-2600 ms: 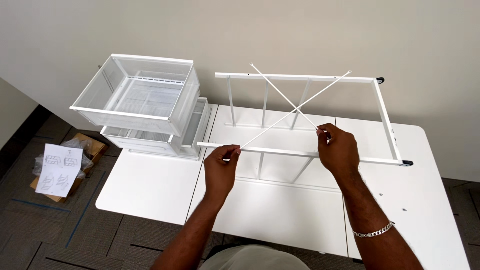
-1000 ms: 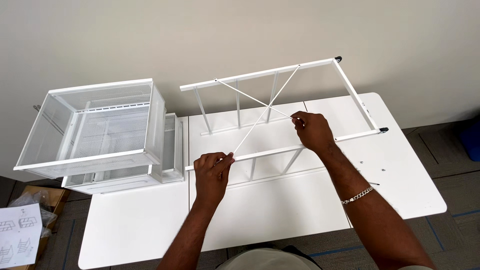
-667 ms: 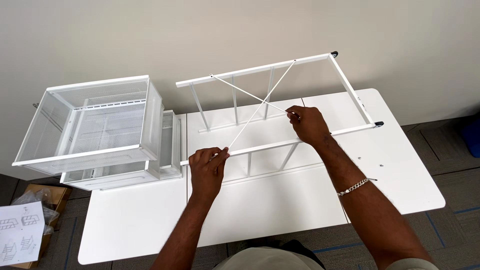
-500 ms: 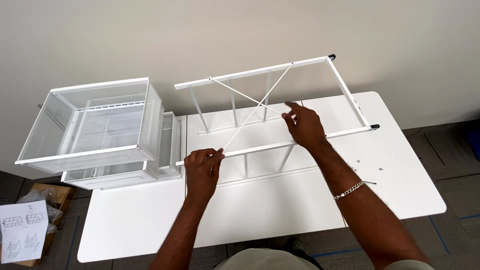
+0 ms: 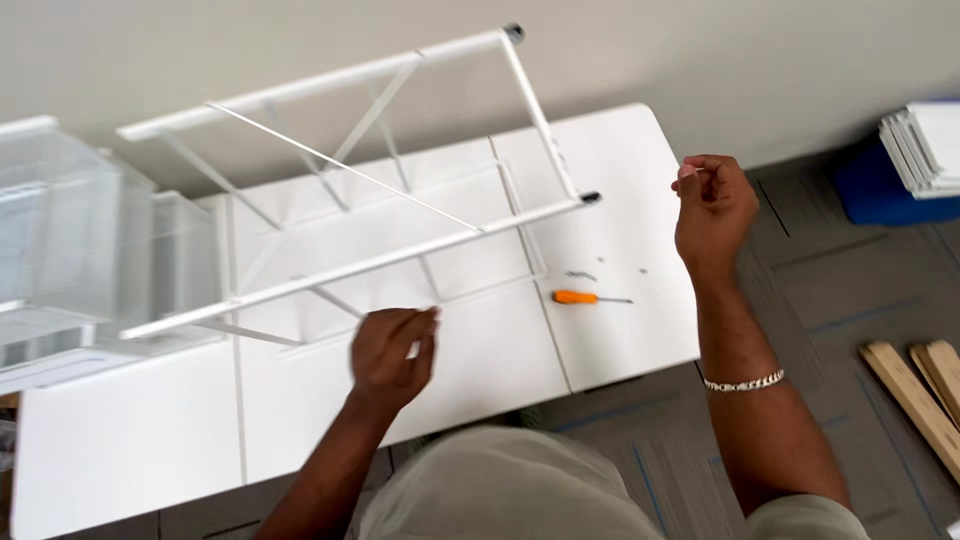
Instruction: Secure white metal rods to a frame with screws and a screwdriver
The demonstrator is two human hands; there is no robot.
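Observation:
A white metal rack frame [image 5: 400,255] with thin crossed brace rods lies on its side on the white table [image 5: 130,440]. My left hand [image 5: 392,352] hovers just in front of the frame's near rail, fingers curled around a small white part. My right hand [image 5: 712,205] is lifted past the table's right edge, away from the frame, with its fingers closed; nothing clear shows in it. It wears a silver bracelet [image 5: 742,382]. An orange-handled screwdriver [image 5: 582,297] and a few small screws [image 5: 580,274] lie on the table between my hands.
Stacked white mesh drawers [image 5: 70,250] stand on the table's left end. On the grey carpet to the right are a blue bin [image 5: 872,185] with a stack of white panels [image 5: 925,145] and some wooden slats [image 5: 915,390].
Both hands have let go of the frame's near rail. My right hand swung out right beyond the table edge, my left dropped toward me. The view shifted right, showing the screwdriver.

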